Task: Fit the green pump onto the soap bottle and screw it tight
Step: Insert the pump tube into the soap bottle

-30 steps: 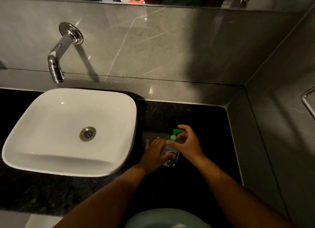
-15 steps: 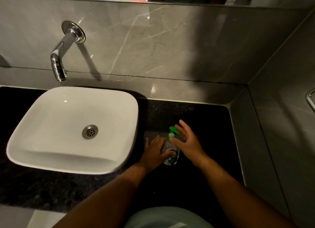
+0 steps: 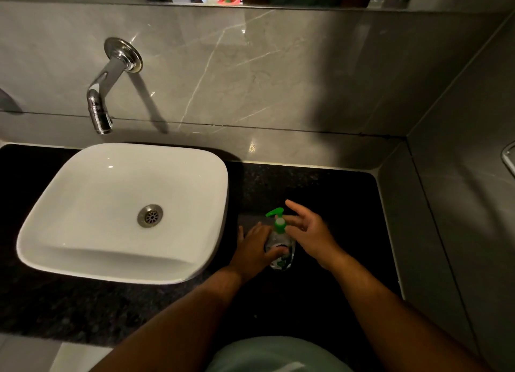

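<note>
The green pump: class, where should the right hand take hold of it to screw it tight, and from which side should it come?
Probably grip the green pump by its round collar, below the spout, coming from the right with the right hand, whose fingers are spread open there. The collar sits on the neck; the spout juts off to the left. The left hand steadies the soap bottle.

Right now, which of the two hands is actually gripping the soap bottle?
The left hand: its fingers wrap the clear soap bottle. The right hand is open, fingers spread, just touching the green pump.
</note>
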Demonstrator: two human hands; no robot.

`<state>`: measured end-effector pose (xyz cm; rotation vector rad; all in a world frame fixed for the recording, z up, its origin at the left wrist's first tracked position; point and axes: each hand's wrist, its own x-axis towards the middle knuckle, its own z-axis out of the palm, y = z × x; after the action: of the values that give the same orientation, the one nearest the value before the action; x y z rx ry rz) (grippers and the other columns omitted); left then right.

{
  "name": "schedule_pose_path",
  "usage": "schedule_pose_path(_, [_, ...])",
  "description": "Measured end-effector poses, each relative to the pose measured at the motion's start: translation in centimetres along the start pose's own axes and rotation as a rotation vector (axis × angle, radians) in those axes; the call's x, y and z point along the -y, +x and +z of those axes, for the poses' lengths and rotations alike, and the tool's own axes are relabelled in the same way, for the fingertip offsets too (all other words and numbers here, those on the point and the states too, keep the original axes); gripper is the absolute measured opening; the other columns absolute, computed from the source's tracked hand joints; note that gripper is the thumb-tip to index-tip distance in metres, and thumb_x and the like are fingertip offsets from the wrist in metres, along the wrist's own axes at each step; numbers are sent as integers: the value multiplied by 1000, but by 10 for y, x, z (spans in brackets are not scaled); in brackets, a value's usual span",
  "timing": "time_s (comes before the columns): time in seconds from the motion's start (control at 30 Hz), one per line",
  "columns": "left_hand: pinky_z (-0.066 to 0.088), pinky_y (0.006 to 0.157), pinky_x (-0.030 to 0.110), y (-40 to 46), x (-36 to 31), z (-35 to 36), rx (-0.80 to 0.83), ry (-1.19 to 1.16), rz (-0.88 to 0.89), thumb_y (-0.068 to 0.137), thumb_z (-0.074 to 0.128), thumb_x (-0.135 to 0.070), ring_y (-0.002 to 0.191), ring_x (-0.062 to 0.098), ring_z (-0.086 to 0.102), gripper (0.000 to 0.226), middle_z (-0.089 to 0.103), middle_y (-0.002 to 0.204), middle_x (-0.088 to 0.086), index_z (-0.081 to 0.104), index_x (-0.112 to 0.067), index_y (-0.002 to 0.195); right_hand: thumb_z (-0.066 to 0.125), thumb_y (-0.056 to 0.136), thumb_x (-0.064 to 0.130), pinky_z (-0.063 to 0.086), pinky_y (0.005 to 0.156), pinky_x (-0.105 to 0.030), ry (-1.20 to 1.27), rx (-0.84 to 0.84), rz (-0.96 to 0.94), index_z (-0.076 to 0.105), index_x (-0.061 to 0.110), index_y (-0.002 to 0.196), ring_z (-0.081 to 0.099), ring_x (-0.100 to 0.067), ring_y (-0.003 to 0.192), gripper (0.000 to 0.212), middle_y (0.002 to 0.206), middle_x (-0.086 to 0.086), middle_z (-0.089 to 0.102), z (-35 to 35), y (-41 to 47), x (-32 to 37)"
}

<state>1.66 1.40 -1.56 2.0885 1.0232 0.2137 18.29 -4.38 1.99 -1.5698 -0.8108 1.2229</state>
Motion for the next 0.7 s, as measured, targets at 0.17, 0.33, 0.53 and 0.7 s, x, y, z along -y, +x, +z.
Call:
schedule_pose_path(0.17, [-4,112,56,-1,3,1,-2,-11,-6,75,51,-73,137,17,30,45,53,124,-11,43,-49,112,85,69,23,47,75,-8,-166,-83,-87,49,29,132,59,3,93,73,106,10,58,8,-1,1])
schedule_pose_path(0.33, [-7,112,51,-1,3,2,7,16,6,76,49,-74,140,15,23,54,52,129,-6,47,-36,114,75,81,19,52,88,-20,-15,53,-42,36,31,144,57,-1,116,75,132,10,56,0,2,-4])
schedule_pose_path(0.53, [-12,112,51,-4,-4,-1,22,-29,21,78,55,-67,141,12,18,51,48,136,-8,47,-42,121,89,57,41,51,72,-12,-151,-120,-102,52,50,112,61,2,98,68,110,12,60,10,-1,-3])
schedule_pose_path(0.7, [-9,112,53,-4,-6,-2,13,0,18,76,52,-70,141,14,21,54,50,132,-7,48,-35,118,83,70,30,49,90,-15,-57,-22,-70,38,29,142,55,-4,119,85,128,15,56,-2,-4,-10])
